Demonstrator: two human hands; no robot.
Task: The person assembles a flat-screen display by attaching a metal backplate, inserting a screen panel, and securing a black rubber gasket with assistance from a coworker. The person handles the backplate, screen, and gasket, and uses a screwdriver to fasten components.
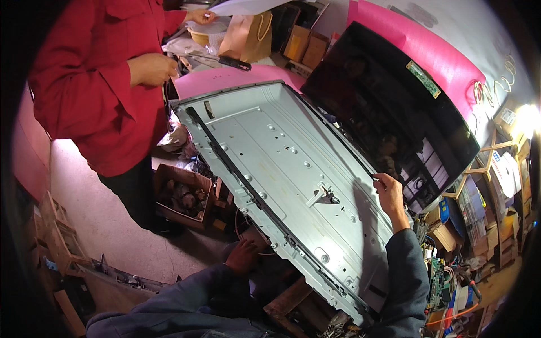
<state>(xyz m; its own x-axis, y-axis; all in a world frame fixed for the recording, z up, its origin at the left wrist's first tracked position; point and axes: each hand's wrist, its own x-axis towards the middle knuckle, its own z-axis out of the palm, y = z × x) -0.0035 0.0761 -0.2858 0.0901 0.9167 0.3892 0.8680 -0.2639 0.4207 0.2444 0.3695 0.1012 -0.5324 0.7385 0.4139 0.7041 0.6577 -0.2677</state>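
A large pale-grey metal panel (270, 163), like the back plate of a flat screen, lies in front of me at a slant. Black strips run along its long sides, one being the left strip (236, 174). My right hand (390, 196) pinches the right-hand black strip (350, 147) between thumb and fingers at the panel's right edge. Below the panel's left edge is my left hand (243, 256), in deep shadow; how its fingers are set, and whether they touch anything, I cannot make out. A glossy black screen (389, 112) with a green circuit board (424, 79) leans beyond the panel.
At the left stands a person in a red shirt (112, 79), one hand holding a white sheet (242, 7). A box of parts (183, 194) sits on the floor. Pink foam (439, 62) lies behind the screen. Boards and wires (445, 276) clutter the right. A paper bag (245, 39) stands behind.
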